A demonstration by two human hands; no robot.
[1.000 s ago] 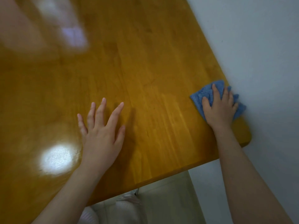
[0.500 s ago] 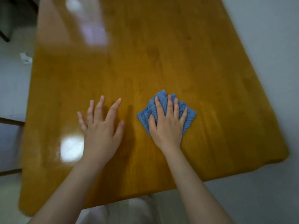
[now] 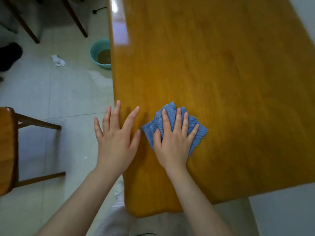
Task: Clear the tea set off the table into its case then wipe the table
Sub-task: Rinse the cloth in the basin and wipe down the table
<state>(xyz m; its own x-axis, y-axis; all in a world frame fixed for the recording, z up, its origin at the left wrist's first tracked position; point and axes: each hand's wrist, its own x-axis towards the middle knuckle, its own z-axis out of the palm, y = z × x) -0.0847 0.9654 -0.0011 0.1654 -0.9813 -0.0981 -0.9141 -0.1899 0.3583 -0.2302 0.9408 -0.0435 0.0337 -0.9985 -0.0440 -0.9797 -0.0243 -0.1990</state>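
Note:
A folded blue cloth (image 3: 170, 116) lies on the glossy wooden table (image 3: 213, 68), near its front left corner. My right hand (image 3: 173, 142) presses flat on the cloth with straight, spread fingers. My left hand (image 3: 115, 142) is spread flat at the table's left edge, its fingers partly over the rim and the floor beyond. No tea set or case is in view.
A teal basin (image 3: 98, 55) with brown liquid stands on the tiled floor left of the table. A wooden chair (image 3: 8, 150) is at the left edge, more chair legs (image 3: 76, 19) at the top left. A crumpled paper scrap (image 3: 58, 61) lies on the floor.
My right hand has slid the cloth leftward from the table's right edge to near the left edge. The view has swung left, revealing floor, basin and chair. The left hand stayed spread.

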